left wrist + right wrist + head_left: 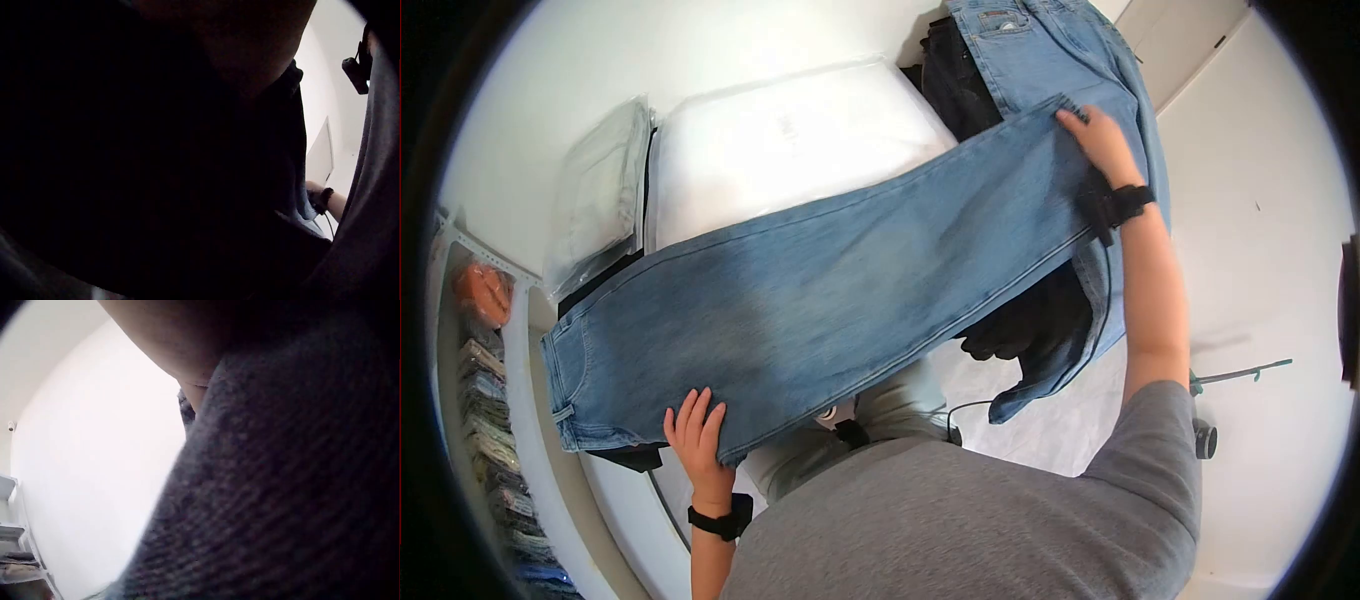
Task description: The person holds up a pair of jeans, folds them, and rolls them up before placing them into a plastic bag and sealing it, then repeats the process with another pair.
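A pair of blue jeans (830,270), folded lengthwise, stretches across the head view from its waistband at lower left to the leg hem at upper right. My left hand (697,430) rests on the denim near the crotch, fingers spread and fairly straight. At the hem, my right hand (1100,145) pinches the leg end, its remaining fingers hidden behind the cloth. Dark shadow fills most of the left wrist view, where the right forearm (337,206) shows in the distance. Close-up fabric (262,487) covers much of the right wrist view.
Clear plastic bags (790,140) lie stacked behind the jeans, with more packaging (600,180) to their left. Other blue jeans (1060,50) and dark garments (955,80) hang or lie at upper right. A shelf of bagged clothes (495,440) stands at left.
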`<state>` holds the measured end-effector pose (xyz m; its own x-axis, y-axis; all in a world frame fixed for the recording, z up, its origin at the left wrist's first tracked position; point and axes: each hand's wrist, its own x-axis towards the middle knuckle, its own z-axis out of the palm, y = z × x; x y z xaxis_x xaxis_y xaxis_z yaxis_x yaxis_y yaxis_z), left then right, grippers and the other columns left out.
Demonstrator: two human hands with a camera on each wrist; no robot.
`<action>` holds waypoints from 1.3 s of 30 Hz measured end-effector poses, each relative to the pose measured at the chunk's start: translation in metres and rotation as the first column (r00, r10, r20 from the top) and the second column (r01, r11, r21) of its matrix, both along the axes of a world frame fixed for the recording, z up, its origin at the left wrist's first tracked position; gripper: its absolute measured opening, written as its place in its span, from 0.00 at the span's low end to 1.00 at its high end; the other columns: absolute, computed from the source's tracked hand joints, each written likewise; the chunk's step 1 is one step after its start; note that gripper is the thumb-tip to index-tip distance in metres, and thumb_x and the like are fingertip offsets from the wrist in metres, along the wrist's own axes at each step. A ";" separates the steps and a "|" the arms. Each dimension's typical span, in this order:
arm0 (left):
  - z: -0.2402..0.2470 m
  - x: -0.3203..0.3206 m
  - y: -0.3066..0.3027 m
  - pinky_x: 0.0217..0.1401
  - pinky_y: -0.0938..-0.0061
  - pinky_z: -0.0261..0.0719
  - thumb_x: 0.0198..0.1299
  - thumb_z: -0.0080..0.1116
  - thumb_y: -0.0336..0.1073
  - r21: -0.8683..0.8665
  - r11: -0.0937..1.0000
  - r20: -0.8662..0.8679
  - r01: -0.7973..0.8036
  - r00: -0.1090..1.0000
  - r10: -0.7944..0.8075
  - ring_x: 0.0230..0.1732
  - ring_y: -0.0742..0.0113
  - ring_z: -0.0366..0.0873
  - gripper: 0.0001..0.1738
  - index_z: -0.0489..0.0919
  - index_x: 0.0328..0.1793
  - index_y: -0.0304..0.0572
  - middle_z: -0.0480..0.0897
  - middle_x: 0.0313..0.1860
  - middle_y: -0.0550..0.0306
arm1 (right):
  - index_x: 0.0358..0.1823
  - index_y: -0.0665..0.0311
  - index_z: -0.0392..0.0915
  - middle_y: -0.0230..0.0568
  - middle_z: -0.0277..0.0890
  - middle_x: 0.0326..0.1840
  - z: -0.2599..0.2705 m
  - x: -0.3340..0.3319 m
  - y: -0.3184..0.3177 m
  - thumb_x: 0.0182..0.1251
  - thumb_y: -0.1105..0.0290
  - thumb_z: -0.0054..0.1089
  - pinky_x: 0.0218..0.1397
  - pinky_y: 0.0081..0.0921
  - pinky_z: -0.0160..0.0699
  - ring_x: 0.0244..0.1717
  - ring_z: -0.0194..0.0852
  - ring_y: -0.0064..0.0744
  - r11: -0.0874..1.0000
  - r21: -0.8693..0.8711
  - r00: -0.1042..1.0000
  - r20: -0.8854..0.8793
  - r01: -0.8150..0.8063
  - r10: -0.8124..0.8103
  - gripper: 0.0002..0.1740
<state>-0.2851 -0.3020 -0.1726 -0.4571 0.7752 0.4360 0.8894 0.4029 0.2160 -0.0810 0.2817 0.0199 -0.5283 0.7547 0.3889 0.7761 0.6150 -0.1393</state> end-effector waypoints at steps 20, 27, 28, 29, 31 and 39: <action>0.012 0.001 0.020 0.58 0.56 0.66 0.35 0.53 0.18 0.163 0.983 0.024 0.086 0.996 -0.091 0.56 0.54 0.74 0.23 0.78 0.43 0.42 0.79 0.46 0.53 | 0.58 0.64 0.70 0.56 0.76 0.49 -0.012 0.025 -0.068 0.56 0.60 0.65 0.56 0.41 0.72 0.54 0.74 0.52 0.978 0.128 0.936 0.290 0.168 -0.199 0.29; 0.034 -0.012 0.024 0.49 0.62 0.71 0.35 0.54 0.20 0.196 0.976 0.110 0.099 0.986 -0.122 0.46 0.55 0.78 0.23 0.78 0.43 0.41 0.81 0.39 0.53 | 0.64 0.61 0.66 0.45 0.63 0.68 -0.088 -0.079 -0.290 0.48 0.67 0.70 0.70 0.39 0.59 0.68 0.60 0.44 0.170 -0.393 0.258 -0.182 -0.904 0.949 0.39; 0.035 -0.013 0.021 0.48 0.63 0.73 0.41 0.58 0.22 0.144 0.985 0.135 0.096 0.984 -0.116 0.46 0.53 0.79 0.20 0.79 0.44 0.42 0.82 0.42 0.53 | 0.65 0.60 0.64 0.44 0.64 0.68 -0.102 -0.090 -0.305 0.47 0.67 0.70 0.70 0.40 0.59 0.68 0.61 0.45 0.171 -0.375 0.250 -0.172 -0.911 0.953 0.40; 0.037 -0.013 0.019 0.48 0.63 0.73 0.41 0.58 0.22 0.133 0.988 0.127 0.079 0.987 -0.096 0.46 0.53 0.79 0.20 0.79 0.44 0.42 0.82 0.42 0.53 | 0.64 0.60 0.65 0.44 0.66 0.66 -0.110 -0.099 -0.316 0.45 0.68 0.71 0.67 0.40 0.61 0.67 0.63 0.42 0.180 -0.324 0.237 -0.144 -0.929 0.961 0.41; 0.039 -0.011 0.016 0.48 0.63 0.74 0.41 0.58 0.23 0.134 0.989 0.191 0.065 0.978 -0.090 0.46 0.55 0.80 0.19 0.79 0.44 0.42 0.83 0.44 0.53 | 0.60 0.63 0.68 0.44 0.69 0.64 -0.121 -0.107 -0.338 0.47 0.70 0.66 0.63 0.38 0.66 0.65 0.66 0.40 0.202 -0.250 0.229 -0.087 -0.947 0.969 0.34; 0.046 -0.018 0.004 0.51 0.65 0.75 0.37 0.65 0.26 0.106 0.992 0.125 0.068 0.989 -0.081 0.49 0.57 0.79 0.22 0.79 0.45 0.43 0.83 0.45 0.56 | 0.47 0.66 0.77 0.40 0.80 0.46 -0.165 -0.097 -0.333 0.51 0.74 0.57 0.47 0.33 0.78 0.46 0.80 0.42 0.318 0.023 0.302 -0.254 -0.948 0.919 0.19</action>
<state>-0.3035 -0.2977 -0.1262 -0.4568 0.7642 0.4553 0.8783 0.3065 0.3669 -0.1778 -0.0516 -0.1448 -0.8354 -0.1545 0.5274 -0.3625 0.8763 -0.3174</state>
